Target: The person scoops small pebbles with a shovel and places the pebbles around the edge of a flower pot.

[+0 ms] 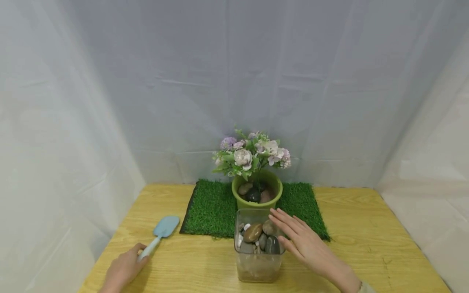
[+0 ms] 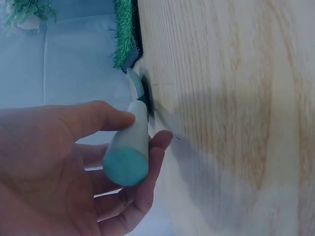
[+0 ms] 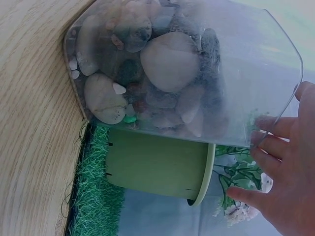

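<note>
My left hand (image 1: 123, 266) grips the pale handle of a small light-blue garden trowel (image 1: 166, 226), thumb on one side and fingers on the other. In the left wrist view the handle's teal end (image 2: 126, 166) faces the camera, and the blade lies low over the wood. A clear plastic container (image 1: 258, 268) of stones (image 1: 253, 232) stands in front of a green flowerpot (image 1: 277, 193). My right hand (image 1: 305, 244) stretches over the container's right side with its fingers straight. In the right wrist view, fingertips (image 3: 266, 142) overlap the container's rim.
Beneath the pot lies a mat of artificial grass (image 1: 212, 209) on the wooden table (image 1: 198, 264). Pink, white and purple flowers (image 1: 243, 158) rise from the pot, with several stones (image 1: 253, 194) around their stems. Pale sheeting (image 1: 234, 81) hangs behind and at both sides.
</note>
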Motion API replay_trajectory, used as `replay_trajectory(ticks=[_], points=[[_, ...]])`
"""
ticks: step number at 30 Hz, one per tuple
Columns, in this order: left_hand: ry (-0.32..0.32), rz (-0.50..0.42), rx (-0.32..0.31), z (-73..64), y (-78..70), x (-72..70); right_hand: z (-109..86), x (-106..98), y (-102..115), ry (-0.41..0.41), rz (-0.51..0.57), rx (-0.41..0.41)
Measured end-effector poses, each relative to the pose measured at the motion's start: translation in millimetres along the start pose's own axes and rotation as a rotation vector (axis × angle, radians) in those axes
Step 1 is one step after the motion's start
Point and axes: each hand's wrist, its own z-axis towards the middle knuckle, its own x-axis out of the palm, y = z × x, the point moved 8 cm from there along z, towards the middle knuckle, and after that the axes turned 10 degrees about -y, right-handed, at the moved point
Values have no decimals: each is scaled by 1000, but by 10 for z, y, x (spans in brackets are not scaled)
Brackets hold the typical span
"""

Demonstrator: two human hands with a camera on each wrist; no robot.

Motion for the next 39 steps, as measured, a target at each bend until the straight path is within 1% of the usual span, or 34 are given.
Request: replay_trajectory(ticks=[3,7,9,12,14,16,18,20,22,25,27,29,31,32,35,36,39], points=[[8,50,-4,-2,-21,-6,3,3,-2,6,10,7],[-21,109,-9,24,-11,-19,6,12,-5,17,29,20],[-47,114,-18,43,6,-29,5,19,-8,18,33,22],[-73,88,-55,62,48,-36,-1,27,-13,16,34,21],[-101,78,-68,69,73,-50,-5,31,-13,14,38,21],[-139,71,-74,69,93,-77,-6,37,-11,14,39,20],[-179,64,-67,65,91,-116,-5,41,-9,17,44,21],[-235,53,-38,52,46,-180,-3,41,-7,17,43,21],[-335,45,37,36,-56,-277,-3,38,-7,13,44,21],[-488,29,130,5,-228,-434,-6,31,-8,8,42,19],[-584,18,172,-13,-330,-534,-4,27,-7,1,37,14],[-635,-5,182,-12,-415,-618,-5,21,-5,0,35,13],[-687,-14,209,-14,-509,-703,-1,16,-3,-7,31,7],[-703,-16,219,-16,-555,-740,0,14,-3,-9,30,6],[-753,-3,278,-24,-709,-850,1,14,-4,-10,31,3],[-767,14,308,-31,-768,-882,1,15,-4,-11,30,1],[-780,70,396,-31,-952,-958,0,16,-5,-14,33,-1]])
